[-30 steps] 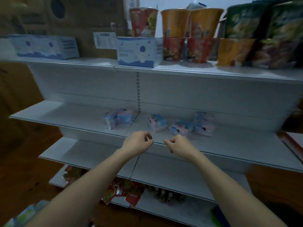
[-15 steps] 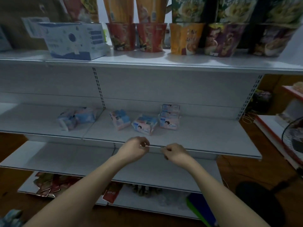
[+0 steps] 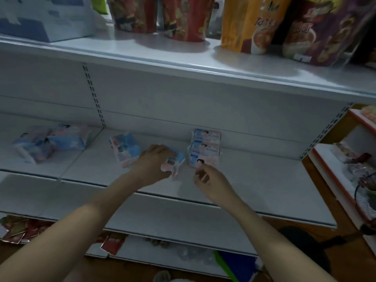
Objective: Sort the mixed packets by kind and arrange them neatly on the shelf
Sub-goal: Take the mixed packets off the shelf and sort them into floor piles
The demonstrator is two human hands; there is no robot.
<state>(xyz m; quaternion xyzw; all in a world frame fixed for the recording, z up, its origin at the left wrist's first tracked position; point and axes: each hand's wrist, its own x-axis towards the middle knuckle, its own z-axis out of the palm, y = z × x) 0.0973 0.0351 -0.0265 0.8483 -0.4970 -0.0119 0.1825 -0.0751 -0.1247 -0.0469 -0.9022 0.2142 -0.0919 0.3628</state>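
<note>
Several pink-and-blue packets lie on the white middle shelf (image 3: pixel 264 180). My left hand (image 3: pixel 156 161) grips one packet (image 3: pixel 175 162) at the shelf's middle. Just right of it stands a neat stack of packets (image 3: pixel 205 147) against the back wall. My right hand (image 3: pixel 209 180) hovers in front of that stack with fingers loosely curled, holding nothing. Another packet (image 3: pixel 125 149) lies left of my left hand. A loose pile of packets (image 3: pixel 50 141) lies at the far left.
The top shelf (image 3: pixel 183 55) carries red, orange and purple snack bags and a white-blue box (image 3: pixel 44 15). Red packets (image 3: pixel 18 228) lie on the bottom shelf at left. A side rack (image 3: pixel 345 180) stands at the right.
I have moved closer to the shelf. My left hand reached forward and took hold of the middle packet. My right hand moved up in front of the stack.
</note>
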